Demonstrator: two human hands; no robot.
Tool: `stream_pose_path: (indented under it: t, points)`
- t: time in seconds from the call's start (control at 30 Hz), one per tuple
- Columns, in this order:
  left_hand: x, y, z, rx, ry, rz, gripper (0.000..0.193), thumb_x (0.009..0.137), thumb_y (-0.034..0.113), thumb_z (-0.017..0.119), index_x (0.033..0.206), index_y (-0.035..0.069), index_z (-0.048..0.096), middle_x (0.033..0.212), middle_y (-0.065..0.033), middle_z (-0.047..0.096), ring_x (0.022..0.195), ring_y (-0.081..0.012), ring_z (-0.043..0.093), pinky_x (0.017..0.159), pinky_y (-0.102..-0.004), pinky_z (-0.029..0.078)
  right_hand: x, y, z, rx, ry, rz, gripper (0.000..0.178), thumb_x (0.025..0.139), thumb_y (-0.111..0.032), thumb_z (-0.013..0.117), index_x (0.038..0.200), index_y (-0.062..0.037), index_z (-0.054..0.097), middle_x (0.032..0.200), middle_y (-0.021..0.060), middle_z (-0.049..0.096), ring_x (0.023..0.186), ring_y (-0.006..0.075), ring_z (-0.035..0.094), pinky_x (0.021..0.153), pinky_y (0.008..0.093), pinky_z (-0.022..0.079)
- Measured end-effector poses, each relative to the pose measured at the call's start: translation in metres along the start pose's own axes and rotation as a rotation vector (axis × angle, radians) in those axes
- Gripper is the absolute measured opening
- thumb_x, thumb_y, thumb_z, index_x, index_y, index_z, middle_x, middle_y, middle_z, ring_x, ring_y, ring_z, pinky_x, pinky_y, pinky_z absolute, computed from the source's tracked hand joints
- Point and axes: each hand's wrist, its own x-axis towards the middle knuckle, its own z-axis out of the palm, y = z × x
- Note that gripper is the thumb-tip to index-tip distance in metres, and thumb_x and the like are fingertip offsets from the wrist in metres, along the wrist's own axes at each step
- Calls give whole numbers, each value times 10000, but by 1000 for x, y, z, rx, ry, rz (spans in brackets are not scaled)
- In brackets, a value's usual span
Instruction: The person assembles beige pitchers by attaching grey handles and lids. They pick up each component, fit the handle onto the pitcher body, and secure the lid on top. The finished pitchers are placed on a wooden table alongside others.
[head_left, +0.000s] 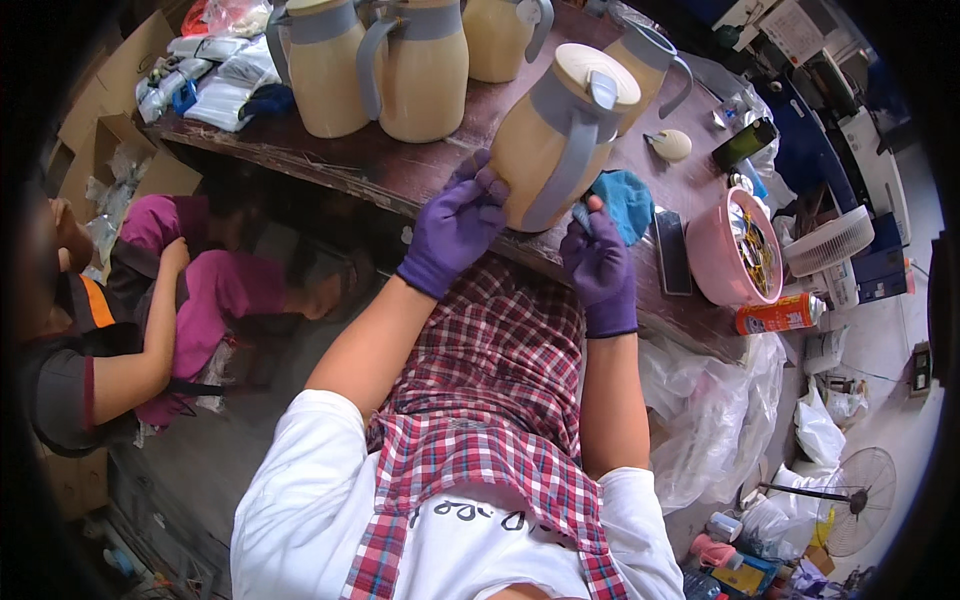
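Note:
A beige thermos jug (pixel 548 150) with a grey collar, grey handle and pale lid leans at the table's front edge. My left hand (pixel 455 228), in a purple glove, has its bent fingers against the jug's lower left side, steadying it. My right hand (pixel 600 268), also gloved in purple with a bare thumb tip, is closed just right of the jug's base. It pinches a blue cloth (pixel 624 205), bunched beside the jug. Part of the cloth is hidden by the fingers.
More beige jugs (pixel 424 85) stand along the dark table (pixel 300 160). At right are a phone (pixel 672 252), a pink bucket (pixel 705 245) of small items, an orange spray can (pixel 778 314) and a dark green can (pixel 744 144). A co-worker (pixel 130 330) sits at left.

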Motion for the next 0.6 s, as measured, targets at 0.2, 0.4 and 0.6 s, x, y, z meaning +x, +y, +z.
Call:
stream_pose_path:
  t: [0.2,0.4,0.6]
  points:
    - [54,6,108,1100,-46,201,413,992,51,615,1402,65,561,1206,-60,671,843,-78,606,679,-199,491,-8,-32,143,-415,25,-342,326,1012,-104,585,1312,19,603,1118,109,684,924,147,663,755,267,535]
    - [76,14,122,1683,-312,391,363,902,36,722,1260,48,660,1169,-62,692,948,-118,657,788,-251,542,24,-58,159,-1263,155,-612,203,950,-165,708,1061,4,728,794,22,678,646,71,616,593,227,490]
    - [85,21,144,2064,-463,609,263,863,32,735,1122,68,703,991,-41,685,950,-149,647,813,-275,524,48,-82,165,-1280,-64,-604,275,912,-238,683,1091,-36,738,933,86,722,839,181,672,770,325,535]
